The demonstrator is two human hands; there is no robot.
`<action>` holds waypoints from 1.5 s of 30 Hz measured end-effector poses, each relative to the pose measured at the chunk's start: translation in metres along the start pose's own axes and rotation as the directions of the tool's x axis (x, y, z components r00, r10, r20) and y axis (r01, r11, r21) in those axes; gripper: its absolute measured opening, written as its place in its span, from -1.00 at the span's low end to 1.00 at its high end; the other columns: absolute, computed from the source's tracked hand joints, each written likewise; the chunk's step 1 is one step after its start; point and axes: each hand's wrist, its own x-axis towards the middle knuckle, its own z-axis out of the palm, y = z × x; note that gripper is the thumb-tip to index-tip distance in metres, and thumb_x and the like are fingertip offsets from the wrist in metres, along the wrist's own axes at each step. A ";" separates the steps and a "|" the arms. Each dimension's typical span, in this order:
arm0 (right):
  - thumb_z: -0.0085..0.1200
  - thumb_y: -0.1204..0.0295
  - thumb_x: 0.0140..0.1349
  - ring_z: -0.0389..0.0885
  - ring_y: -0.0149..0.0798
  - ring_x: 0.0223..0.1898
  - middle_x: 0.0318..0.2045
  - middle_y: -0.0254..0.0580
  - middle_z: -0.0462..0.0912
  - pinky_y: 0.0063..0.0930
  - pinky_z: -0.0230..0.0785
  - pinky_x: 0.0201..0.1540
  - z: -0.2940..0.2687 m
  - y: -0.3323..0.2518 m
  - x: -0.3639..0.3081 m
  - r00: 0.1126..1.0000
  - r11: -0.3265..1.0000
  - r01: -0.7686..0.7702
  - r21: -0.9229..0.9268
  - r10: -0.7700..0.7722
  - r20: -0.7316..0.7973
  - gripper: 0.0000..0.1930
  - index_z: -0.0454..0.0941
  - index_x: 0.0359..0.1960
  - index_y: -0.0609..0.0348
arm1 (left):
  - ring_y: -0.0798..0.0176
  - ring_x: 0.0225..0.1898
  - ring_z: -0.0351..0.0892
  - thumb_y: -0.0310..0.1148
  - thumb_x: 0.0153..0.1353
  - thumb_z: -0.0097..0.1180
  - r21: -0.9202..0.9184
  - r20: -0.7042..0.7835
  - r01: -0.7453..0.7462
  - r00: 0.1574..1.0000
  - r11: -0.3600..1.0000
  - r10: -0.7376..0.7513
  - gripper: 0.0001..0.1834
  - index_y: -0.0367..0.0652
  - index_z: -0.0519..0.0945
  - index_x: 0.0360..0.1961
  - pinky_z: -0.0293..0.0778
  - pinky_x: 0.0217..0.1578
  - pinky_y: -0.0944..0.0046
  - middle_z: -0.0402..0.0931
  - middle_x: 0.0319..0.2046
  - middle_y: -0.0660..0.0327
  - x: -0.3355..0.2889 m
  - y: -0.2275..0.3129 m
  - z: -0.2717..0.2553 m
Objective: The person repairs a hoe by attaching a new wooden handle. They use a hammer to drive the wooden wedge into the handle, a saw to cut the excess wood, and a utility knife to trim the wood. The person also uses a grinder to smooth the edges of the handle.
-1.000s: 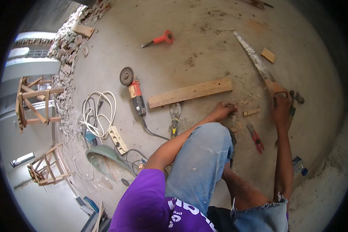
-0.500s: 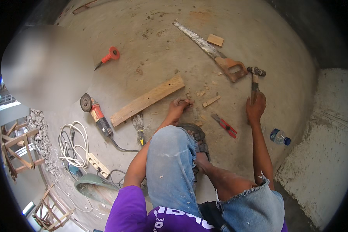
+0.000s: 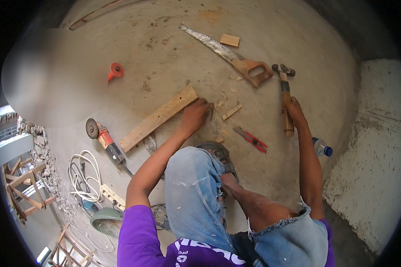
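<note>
My left hand point(image 3: 195, 116) is closed beside the upper right end of a wooden plank point(image 3: 158, 118); its curled fingers hide what they may hold. My right hand point(image 3: 295, 113) is closed at the wooden handle of a hammer point(image 3: 285, 91), its fingers partly hidden by the handle. The hammer's head points away from me. Between my hands are red-handled pliers point(image 3: 254, 140) and a small wood strip point(image 3: 232, 111). Farther off, a handsaw point(image 3: 249, 71) lies on the floor with its blade pointing up and left.
An angle grinder point(image 3: 106, 139), a coiled white cable point(image 3: 85, 175) and a power strip point(image 3: 113, 196) lie left. A red-guarded chisel point(image 3: 116, 70) is partly hidden by a blur. A wood block point(image 3: 230, 40) sits beyond the saw. A plastic bottle point(image 3: 321, 147) stands near my right forearm.
My left hand has moved up and left to the plank's end. My right hand has shifted along the hammer, showing the handle's lower end. The view has shifted slightly.
</note>
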 end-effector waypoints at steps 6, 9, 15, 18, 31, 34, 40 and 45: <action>0.08 0.32 0.15 0.47 -0.39 -0.50 -0.45 -0.28 0.49 -0.47 0.38 -0.43 -0.001 -0.025 -0.074 0.997 0.984 0.075 0.161 -0.069 -0.042 -0.61 0.44 -0.05 0.30 | -0.13 -0.25 0.56 -0.47 0.12 0.11 0.026 0.036 -0.034 0.999 0.999 0.033 -0.85 -0.21 0.57 -0.25 0.49 -0.26 -0.05 0.51 -0.23 0.01 0.014 -0.012 0.021; 0.10 0.36 0.13 0.43 -0.44 -0.54 -0.47 -0.33 0.46 -0.52 0.33 -0.48 0.002 -0.019 -0.125 0.980 0.932 0.199 0.302 -0.183 -0.081 -0.62 0.44 -0.03 0.24 | -0.19 -0.24 0.56 -0.36 0.14 0.18 -0.106 0.074 0.109 0.992 0.988 -0.101 -0.81 -0.23 0.56 -0.26 0.46 -0.26 -0.06 0.55 -0.31 -0.07 0.014 0.005 0.028; 0.22 0.33 0.10 0.43 -0.51 -0.46 -0.38 -0.41 0.44 -0.59 0.29 -0.47 0.002 -0.007 -0.144 0.954 0.844 0.248 0.476 -0.299 0.034 -0.52 0.40 0.07 0.14 | 0.05 -0.32 0.61 -0.28 0.11 0.24 -0.665 0.021 0.109 0.992 0.739 -0.127 -0.73 -0.27 0.62 -0.26 0.48 -0.23 0.06 0.62 -0.35 -0.02 0.028 0.053 0.109; 0.21 0.32 0.10 0.43 -0.46 -0.47 -0.39 -0.40 0.44 -0.55 0.29 -0.47 -0.015 0.008 -0.167 0.881 0.746 0.367 0.556 -0.470 0.049 -0.44 0.35 0.14 0.17 | -0.13 -0.20 0.51 -0.32 0.05 0.26 -0.569 -0.238 0.019 0.953 0.822 -0.187 -0.77 -0.24 0.55 -0.33 0.42 -0.16 0.00 0.51 -0.27 -0.06 0.049 0.067 0.091; 0.09 0.17 0.33 0.41 -0.45 -0.55 -0.55 -0.34 0.48 -0.49 0.32 -0.47 0.072 -0.038 -0.188 0.970 0.972 0.225 0.070 -0.230 0.080 -0.71 0.45 -0.27 0.17 | -0.12 -0.20 0.50 -0.37 0.10 0.26 -0.174 -0.566 0.182 0.786 0.968 -0.250 -0.80 -0.23 0.59 -0.28 0.45 -0.21 0.00 0.48 -0.29 0.01 0.001 0.002 0.080; 0.08 0.20 0.36 0.54 -0.34 -0.38 -0.36 -0.11 0.60 -0.42 0.41 -0.30 0.082 -0.061 -0.180 0.926 0.923 0.363 -0.125 -0.344 0.154 -0.61 0.45 0.01 0.28 | -0.08 -0.24 0.51 -0.38 0.10 0.26 -0.209 -0.407 0.212 0.869 0.955 -0.282 -0.82 -0.22 0.60 -0.30 0.45 -0.28 0.03 0.48 -0.31 0.05 0.011 0.013 0.064; 0.04 0.22 0.38 0.58 -0.21 -0.43 -0.41 0.10 0.62 -0.30 0.41 -0.30 0.116 -0.073 -0.158 0.919 0.902 0.337 -0.269 -0.254 0.301 -0.52 0.39 0.16 0.37 | -0.09 -0.28 0.51 -0.37 0.14 0.24 -0.152 -0.411 0.239 0.867 0.959 -0.281 -0.83 -0.26 0.55 -0.39 0.45 -0.30 0.01 0.45 -0.35 0.03 0.007 0.003 0.060; 0.02 0.21 0.38 0.54 -0.20 -0.52 -0.53 0.07 0.57 -0.31 0.35 -0.39 0.124 -0.072 -0.140 0.880 0.852 0.445 -0.274 -0.360 0.310 -0.48 0.34 0.18 0.43 | -0.13 -0.31 0.51 -0.37 0.18 0.21 -0.144 -0.380 0.231 0.885 0.962 -0.269 -0.82 -0.28 0.55 -0.37 0.44 -0.32 0.00 0.45 -0.37 -0.01 0.011 0.004 0.059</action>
